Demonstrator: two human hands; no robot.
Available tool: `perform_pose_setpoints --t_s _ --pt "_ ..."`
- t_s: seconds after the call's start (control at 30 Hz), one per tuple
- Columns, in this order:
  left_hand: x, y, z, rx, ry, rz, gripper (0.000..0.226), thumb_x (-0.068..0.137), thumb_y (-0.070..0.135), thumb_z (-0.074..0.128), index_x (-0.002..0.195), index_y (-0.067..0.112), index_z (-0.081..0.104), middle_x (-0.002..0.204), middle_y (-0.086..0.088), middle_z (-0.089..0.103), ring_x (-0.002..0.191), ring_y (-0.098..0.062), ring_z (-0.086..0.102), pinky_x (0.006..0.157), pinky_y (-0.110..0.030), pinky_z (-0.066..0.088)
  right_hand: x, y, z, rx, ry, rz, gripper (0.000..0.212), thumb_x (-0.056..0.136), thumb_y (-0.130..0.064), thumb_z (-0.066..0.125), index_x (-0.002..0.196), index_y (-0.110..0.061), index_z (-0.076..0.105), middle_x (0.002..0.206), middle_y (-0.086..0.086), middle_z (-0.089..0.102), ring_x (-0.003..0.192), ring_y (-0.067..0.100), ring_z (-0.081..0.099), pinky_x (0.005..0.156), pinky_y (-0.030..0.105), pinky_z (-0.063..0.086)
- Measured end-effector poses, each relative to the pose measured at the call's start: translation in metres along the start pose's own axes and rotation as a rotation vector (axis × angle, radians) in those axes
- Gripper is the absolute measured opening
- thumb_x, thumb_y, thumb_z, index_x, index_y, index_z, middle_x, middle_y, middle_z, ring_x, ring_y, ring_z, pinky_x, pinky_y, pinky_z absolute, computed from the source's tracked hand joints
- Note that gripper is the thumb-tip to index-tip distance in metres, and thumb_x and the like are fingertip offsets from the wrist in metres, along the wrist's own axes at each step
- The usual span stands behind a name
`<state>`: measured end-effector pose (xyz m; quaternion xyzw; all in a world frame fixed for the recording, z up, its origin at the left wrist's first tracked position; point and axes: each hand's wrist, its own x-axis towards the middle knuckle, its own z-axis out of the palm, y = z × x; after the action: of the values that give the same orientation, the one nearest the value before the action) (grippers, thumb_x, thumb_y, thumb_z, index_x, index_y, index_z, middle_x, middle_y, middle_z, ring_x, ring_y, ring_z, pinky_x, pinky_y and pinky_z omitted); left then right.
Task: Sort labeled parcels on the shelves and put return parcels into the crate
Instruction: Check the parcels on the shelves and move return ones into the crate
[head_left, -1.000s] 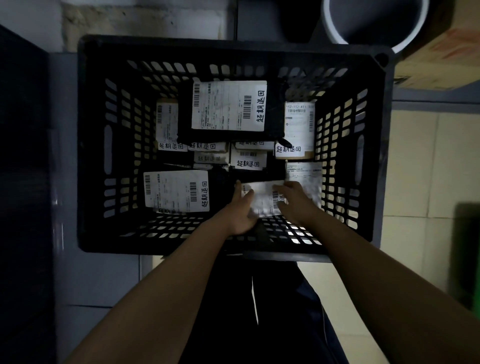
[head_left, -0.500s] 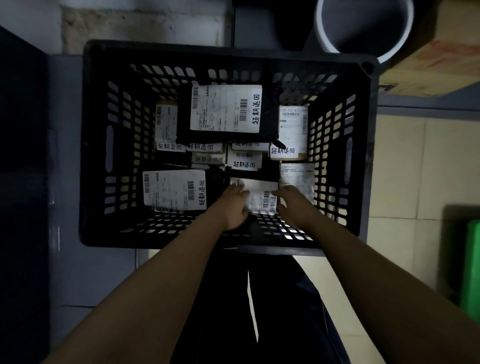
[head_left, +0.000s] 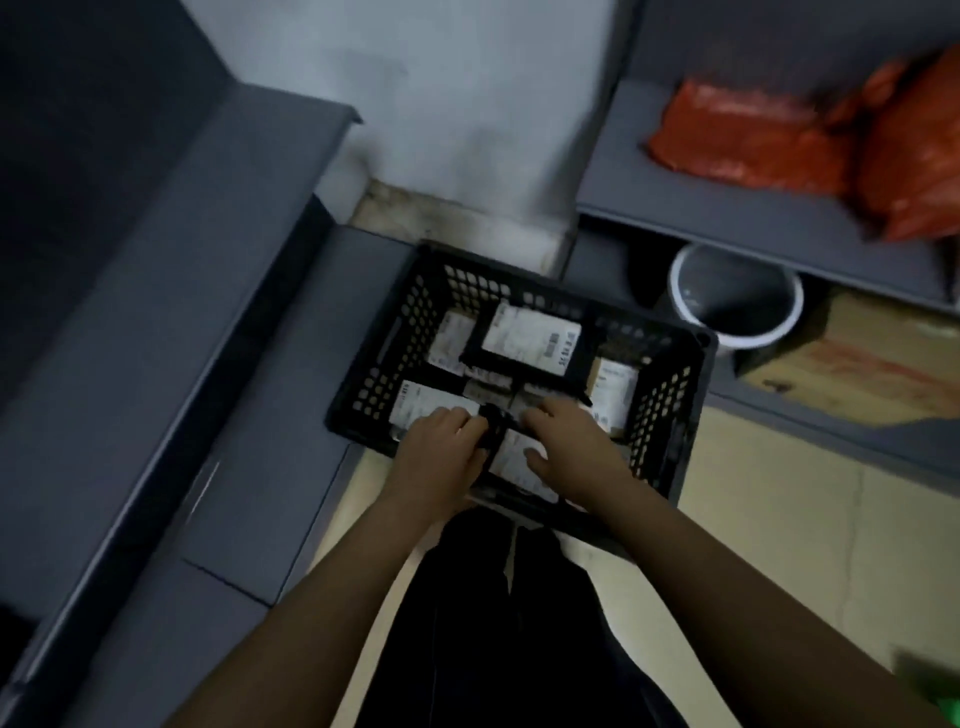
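One person is laying a return parcel (head_left: 511, 460) into the near end of one black crate (head_left: 667, 410). The crate holds about six other labelled parcels (head_left: 530, 338), though blur makes that count unsure. The left hand (head_left: 441, 457) has its fingers curled on the parcel's dark edge, while the right hand (head_left: 576, 452) lies on its label, grip impossible to tell. The next move is probably to let go and lift both hands clear. Beyond the crate are one bucket (head_left: 737, 304), two red bags (head_left: 753, 135) and one cardboard box (head_left: 857, 364).
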<state>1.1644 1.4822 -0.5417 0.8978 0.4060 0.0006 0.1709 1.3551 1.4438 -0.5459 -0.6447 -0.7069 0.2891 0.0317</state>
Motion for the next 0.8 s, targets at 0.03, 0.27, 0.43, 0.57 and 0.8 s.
perform_pose_setpoints --t_s 0.03,0.27,0.43,0.57,0.8 --pt "-0.013 0.001 -0.015 0.021 0.056 -0.024 0.020 0.072 0.012 0.070 0.091 0.009 0.065 0.079 -0.007 0.060 0.070 -0.028 0.057 0.055 -0.034 0.044 -0.001 -0.016 -0.011 -0.027 0.025 -0.067 0.027 0.091 -0.019 0.059 0.117 -0.012 0.056 0.116 0.011 0.051 0.105 0.030 0.048 0.083 0.037 0.043" --pt "-0.144 -0.001 -0.099 0.208 0.352 -0.379 0.028 0.083 0.036 0.051 0.102 0.018 0.063 0.091 -0.001 0.060 0.083 -0.020 0.052 0.069 -0.031 0.036 -0.013 -0.145 -0.056 -0.122 0.137 -0.524 0.026 0.083 -0.019 0.067 0.108 -0.010 0.062 0.110 0.011 0.058 0.102 0.031 0.054 0.086 0.041 0.048" --pt "-0.264 -0.002 -0.139 0.271 0.481 -0.709 0.035 0.086 0.036 0.045 0.105 0.013 0.063 0.096 -0.007 0.059 0.089 -0.030 0.056 0.075 -0.039 0.043 -0.029 -0.251 -0.057 -0.192 0.118 -0.851 0.029 0.082 -0.020 0.071 0.109 -0.011 0.064 0.110 0.009 0.059 0.100 0.030 0.056 0.086 0.040 0.047" --pt "-0.370 0.014 -0.161 0.343 0.599 -0.902 0.032 0.082 0.029 0.056 0.109 0.012 0.063 0.098 -0.007 0.059 0.088 -0.030 0.057 0.075 -0.038 0.044 -0.063 -0.346 -0.042 -0.202 0.095 -1.089 0.031 0.088 -0.024 0.065 0.117 -0.012 0.062 0.116 0.005 0.055 0.108 0.025 0.051 0.093 0.037 0.043" --pt "-0.565 0.070 -0.181 0.513 0.739 -1.157 0.037 0.086 0.032 0.050 0.114 0.010 0.060 0.105 -0.007 0.059 0.096 -0.028 0.054 0.080 -0.037 0.044 -0.178 -0.512 0.026 -0.180 0.015 -1.452 0.032 0.091 -0.025 0.060 0.122 -0.017 0.057 0.120 -0.002 0.049 0.114 0.019 0.044 0.101 0.033 0.037"
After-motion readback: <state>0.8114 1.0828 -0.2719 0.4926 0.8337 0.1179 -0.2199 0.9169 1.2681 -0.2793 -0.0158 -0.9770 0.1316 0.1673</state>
